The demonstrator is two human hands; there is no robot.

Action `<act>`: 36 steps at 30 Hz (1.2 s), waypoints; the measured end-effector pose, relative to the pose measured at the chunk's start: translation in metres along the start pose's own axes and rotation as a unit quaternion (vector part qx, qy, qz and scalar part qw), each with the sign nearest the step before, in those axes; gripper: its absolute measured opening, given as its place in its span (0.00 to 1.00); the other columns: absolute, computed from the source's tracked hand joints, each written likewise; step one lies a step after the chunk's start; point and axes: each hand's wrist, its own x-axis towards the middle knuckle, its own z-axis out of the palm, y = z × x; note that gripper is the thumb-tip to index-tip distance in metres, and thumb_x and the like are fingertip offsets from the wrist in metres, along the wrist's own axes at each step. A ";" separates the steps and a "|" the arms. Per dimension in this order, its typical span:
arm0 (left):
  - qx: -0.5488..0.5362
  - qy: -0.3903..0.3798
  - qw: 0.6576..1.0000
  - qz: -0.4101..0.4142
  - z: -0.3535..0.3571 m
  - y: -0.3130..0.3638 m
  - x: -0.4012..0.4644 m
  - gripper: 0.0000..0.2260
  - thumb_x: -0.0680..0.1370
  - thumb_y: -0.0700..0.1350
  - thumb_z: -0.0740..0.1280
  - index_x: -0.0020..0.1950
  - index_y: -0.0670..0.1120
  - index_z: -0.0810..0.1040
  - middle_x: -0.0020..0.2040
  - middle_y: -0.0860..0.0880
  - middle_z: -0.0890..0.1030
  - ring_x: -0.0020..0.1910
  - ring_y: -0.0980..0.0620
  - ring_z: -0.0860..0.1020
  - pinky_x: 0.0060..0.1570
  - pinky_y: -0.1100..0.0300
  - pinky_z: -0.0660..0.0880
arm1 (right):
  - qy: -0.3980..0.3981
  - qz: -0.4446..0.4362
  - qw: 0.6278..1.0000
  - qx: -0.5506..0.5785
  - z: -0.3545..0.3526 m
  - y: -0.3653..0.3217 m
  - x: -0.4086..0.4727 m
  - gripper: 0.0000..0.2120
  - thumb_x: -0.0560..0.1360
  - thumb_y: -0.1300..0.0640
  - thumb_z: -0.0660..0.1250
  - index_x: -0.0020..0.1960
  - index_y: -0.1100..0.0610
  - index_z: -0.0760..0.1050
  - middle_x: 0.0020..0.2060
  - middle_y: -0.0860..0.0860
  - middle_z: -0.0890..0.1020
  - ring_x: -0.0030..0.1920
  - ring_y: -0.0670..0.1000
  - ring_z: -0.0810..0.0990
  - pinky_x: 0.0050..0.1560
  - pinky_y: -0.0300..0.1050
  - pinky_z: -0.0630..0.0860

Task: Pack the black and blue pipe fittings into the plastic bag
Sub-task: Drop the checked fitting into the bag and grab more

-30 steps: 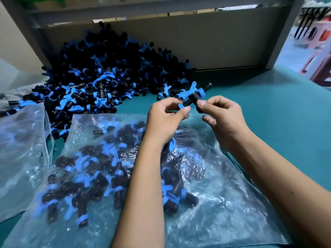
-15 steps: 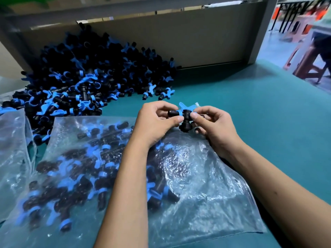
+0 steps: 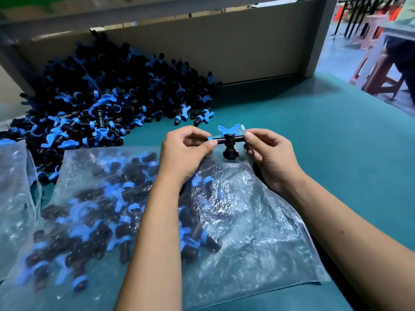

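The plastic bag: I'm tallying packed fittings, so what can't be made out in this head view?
- Plastic bag: fittings inside blurred by crinkled film; some hidden under the left forearm; no count.
- Bag mouth: not discernible.
- Second bag: cut by left edge.
- Held fitting: ends covered by left hand and right hand.

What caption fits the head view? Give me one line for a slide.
Both hands, left and right, hold one fitting over the bag, pile behind.
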 end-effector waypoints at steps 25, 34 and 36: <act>-0.014 0.042 0.999 0.032 0.007 0.003 -0.001 0.09 0.70 0.46 0.81 0.40 0.45 0.83 0.38 0.47 0.87 0.39 0.45 0.84 0.49 0.40 0.83 | 0.035 -0.102 0.984 -0.144 0.000 0.006 -0.001 0.09 0.75 0.56 0.75 0.51 0.58 0.77 0.42 0.49 0.82 0.37 0.49 0.80 0.34 0.41 0.77; 0.037 0.022 0.996 0.084 0.027 0.015 -0.006 0.12 0.72 0.50 0.80 0.38 0.46 0.81 0.36 0.51 0.85 0.38 0.50 0.83 0.43 0.53 0.81 | -0.007 -0.097 0.983 -0.154 0.004 0.007 -0.002 0.06 0.75 0.64 0.74 0.51 0.63 0.80 0.42 0.57 0.84 0.37 0.50 0.83 0.36 0.42 0.80; 0.079 -0.038 0.992 0.088 0.025 0.015 -0.007 0.12 0.70 0.55 0.81 0.41 0.50 0.82 0.39 0.54 0.85 0.42 0.57 0.83 0.45 0.60 0.79 | 0.029 -0.004 1.000 0.000 0.001 0.000 0.002 0.06 0.79 0.62 0.69 0.52 0.65 0.79 0.41 0.60 0.83 0.33 0.48 0.82 0.34 0.38 0.78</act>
